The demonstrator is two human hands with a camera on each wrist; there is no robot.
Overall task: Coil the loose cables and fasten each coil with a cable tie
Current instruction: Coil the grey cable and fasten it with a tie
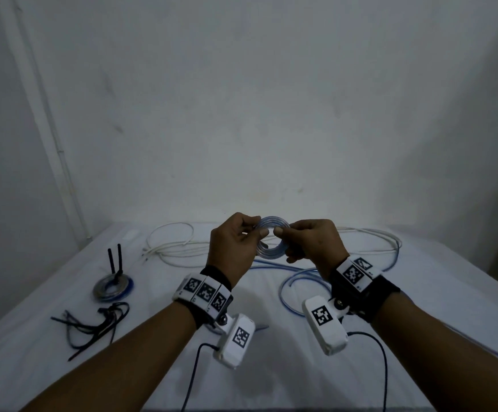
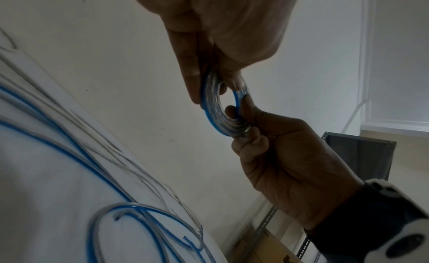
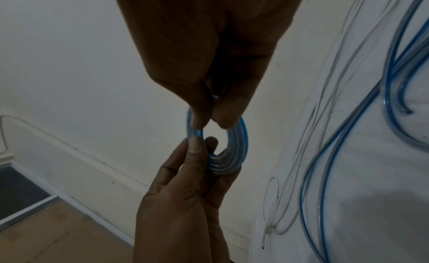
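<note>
A small coil of clear cable with a blue stripe (image 1: 273, 240) is held up above the table between both hands. My left hand (image 1: 258, 228) pinches its left side with thumb and fingers. My right hand (image 1: 281, 233) pinches the right side. In the left wrist view the coil (image 2: 213, 113) runs between the left hand (image 2: 209, 80) above and the right hand (image 2: 241, 116) below. In the right wrist view the right hand (image 3: 209, 118) pinches the coil (image 3: 239, 138) from above and the left hand (image 3: 202, 144) from below. No tie shows on this coil.
A white-covered table (image 1: 271, 376) holds a loose blue-striped cable (image 1: 295, 281) under the hands and a loose white cable (image 1: 176, 248) at the back. At the left lie a coil with two black tie ends standing up (image 1: 112, 288) and several black cable ties (image 1: 93, 325).
</note>
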